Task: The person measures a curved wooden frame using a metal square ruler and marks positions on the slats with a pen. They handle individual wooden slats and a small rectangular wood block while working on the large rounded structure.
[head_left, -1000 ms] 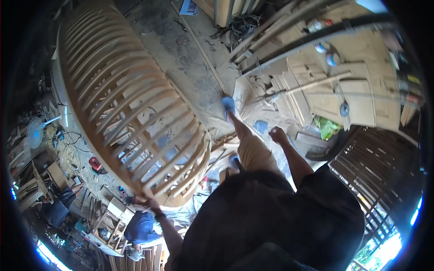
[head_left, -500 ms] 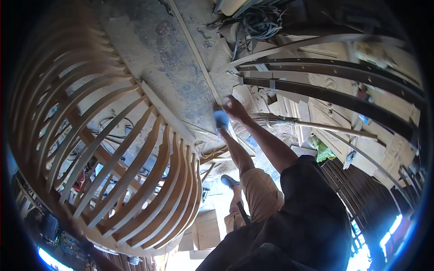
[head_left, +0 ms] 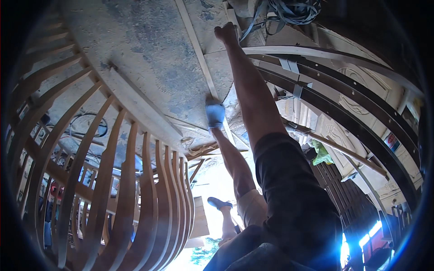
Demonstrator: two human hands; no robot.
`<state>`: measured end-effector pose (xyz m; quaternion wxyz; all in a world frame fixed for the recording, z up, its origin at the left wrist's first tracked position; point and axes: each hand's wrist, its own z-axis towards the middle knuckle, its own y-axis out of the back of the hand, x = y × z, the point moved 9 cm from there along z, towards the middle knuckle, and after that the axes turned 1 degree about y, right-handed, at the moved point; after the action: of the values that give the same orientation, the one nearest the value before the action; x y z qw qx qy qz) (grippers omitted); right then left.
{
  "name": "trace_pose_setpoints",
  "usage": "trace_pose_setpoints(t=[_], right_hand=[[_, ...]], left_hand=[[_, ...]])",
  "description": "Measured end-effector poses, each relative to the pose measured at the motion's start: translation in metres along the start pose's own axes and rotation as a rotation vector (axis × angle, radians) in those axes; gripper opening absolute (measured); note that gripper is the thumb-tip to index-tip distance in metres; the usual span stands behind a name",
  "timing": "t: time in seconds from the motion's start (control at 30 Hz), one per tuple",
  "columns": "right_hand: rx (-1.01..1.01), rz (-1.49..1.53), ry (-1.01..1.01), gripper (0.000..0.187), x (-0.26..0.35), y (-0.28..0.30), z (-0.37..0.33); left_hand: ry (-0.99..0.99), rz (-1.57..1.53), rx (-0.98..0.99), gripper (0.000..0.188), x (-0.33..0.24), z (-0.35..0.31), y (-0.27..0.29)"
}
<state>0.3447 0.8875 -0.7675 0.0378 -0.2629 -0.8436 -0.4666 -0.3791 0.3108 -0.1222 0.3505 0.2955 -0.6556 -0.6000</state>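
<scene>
My right arm, in a dark sleeve, reaches forward over the floor. My right hand [head_left: 227, 34] is at its far end, fingers curled closed; whatever is in them, if anything, is hidden. In the picture it lies close to a thin wooden strip [head_left: 231, 14] and the near end of a pale curved wooden rail [head_left: 312, 51]. Whether it touches either I cannot tell. A coil of grey strapping [head_left: 296, 12] lies just beyond it to the right. My left hand is out of view. Below the arm my legs are in mid-stride, with a blue shoe [head_left: 215, 113] on the forward foot.
On the left stands a large frame of curved wooden ribs [head_left: 122, 198]. Dark curved beams [head_left: 357, 92] bend along the right, over carved pale panels [head_left: 350, 74]. A long straight batten [head_left: 195, 43] lies along the dusty floor. A broom-like pole [head_left: 348, 151] and green cloth [head_left: 322, 152] are at the right.
My right hand has swung forward, away from my body, from beside the forward shoe to near the strapping coil. The rib frame and beams have shifted in the picture as I move.
</scene>
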Motion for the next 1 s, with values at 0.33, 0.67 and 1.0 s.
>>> trace_pose_setpoints(t=[0.33, 0.67, 1.0], right_hand=[[-0.094, 0.121, 0.351, 0.075, -0.07, -0.014, 0.123], [0.032, -0.52, 0.33, 0.05, -0.032, -0.06, 0.082], [0.053, 0.175, 0.739, 0.042, 0.141, -0.05, -0.134]], left_hand=[[0.085, -0.042, 0.041, 0.05, 0.012, -0.024, -0.023], [0.141, -0.003, 0.031, 0.051, 0.006, -0.054, 0.005], [0.104, -0.077, 0.024, 0.051, 0.006, -0.027, -0.025]])
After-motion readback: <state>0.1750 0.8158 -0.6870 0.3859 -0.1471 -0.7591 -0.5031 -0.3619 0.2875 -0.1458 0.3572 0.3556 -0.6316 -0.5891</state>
